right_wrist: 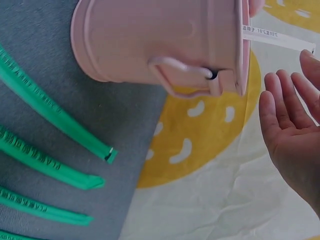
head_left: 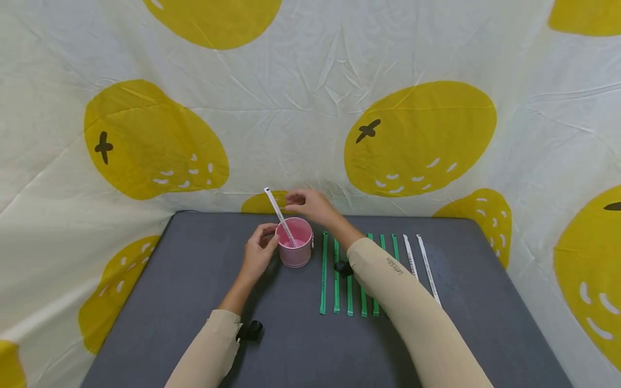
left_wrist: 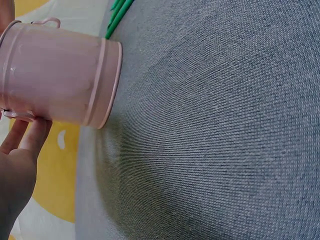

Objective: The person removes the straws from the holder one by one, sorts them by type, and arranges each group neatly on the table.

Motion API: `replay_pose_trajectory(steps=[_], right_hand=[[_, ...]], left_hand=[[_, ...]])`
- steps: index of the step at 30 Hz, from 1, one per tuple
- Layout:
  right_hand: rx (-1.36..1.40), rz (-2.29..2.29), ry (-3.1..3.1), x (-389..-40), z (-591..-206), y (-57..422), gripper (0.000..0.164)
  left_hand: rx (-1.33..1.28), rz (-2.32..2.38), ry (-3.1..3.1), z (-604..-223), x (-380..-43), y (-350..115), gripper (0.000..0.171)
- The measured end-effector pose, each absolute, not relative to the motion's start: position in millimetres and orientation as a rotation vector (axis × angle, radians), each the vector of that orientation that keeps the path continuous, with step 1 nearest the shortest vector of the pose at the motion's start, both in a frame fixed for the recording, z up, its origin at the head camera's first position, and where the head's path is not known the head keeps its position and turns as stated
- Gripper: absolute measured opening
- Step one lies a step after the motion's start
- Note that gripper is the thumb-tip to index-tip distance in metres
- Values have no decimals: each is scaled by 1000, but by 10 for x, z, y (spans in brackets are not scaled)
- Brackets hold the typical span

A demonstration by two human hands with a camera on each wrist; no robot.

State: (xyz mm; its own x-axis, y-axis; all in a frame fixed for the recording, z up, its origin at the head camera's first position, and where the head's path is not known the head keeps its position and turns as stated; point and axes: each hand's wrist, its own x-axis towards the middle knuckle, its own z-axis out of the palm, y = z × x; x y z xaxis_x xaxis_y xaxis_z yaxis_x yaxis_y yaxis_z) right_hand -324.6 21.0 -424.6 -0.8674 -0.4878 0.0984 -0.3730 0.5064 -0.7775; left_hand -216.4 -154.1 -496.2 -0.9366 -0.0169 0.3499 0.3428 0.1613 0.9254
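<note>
A small pink bucket (head_left: pixel 296 257) stands upright on the dark table, its wire handles hanging at the sides. My left hand (head_left: pixel 258 249) holds it at the left, thumb and fingers against the wall near the rim. One white wrapped straw (head_left: pixel 275 207) with printed lettering leans inside, its upper end poking out to the left. Just above the rim at the back right is my right hand (head_left: pixel 312 206), fingers loosely bent and holding nothing. In the right wrist view that hand (right_wrist: pixel 295 115) shows its palm, with the straw's end (right_wrist: pixel 295 43) close to its fingertips.
Several green wrapped straws (head_left: pixel 324 275) lie in a row right of the bucket, partly hidden under my right forearm. Two white wrapped straws (head_left: pixel 428 267) lie at the row's right end. A cloth with yellow fruit (head_left: pixel 422 140) hangs behind the table.
</note>
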Motion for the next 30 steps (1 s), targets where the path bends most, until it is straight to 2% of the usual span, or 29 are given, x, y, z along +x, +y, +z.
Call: replay_pose_trajectory(steps=[6,22,30], right_hand=[[-803,-1296,2539,-3289,-4293,57,40],[-735,-1324,2558,-3222,-4416,-92,26],[-782,-1440,2520,-3151,-4318,-72,21]], left_hand=[[-296,-1843,-2172,-4962,-2158,-1552,37],[-324,-1871,-2150,-4969,-2164,-1552,35],[-298,-1867,-2152,-4971,-2166,-1551,35]])
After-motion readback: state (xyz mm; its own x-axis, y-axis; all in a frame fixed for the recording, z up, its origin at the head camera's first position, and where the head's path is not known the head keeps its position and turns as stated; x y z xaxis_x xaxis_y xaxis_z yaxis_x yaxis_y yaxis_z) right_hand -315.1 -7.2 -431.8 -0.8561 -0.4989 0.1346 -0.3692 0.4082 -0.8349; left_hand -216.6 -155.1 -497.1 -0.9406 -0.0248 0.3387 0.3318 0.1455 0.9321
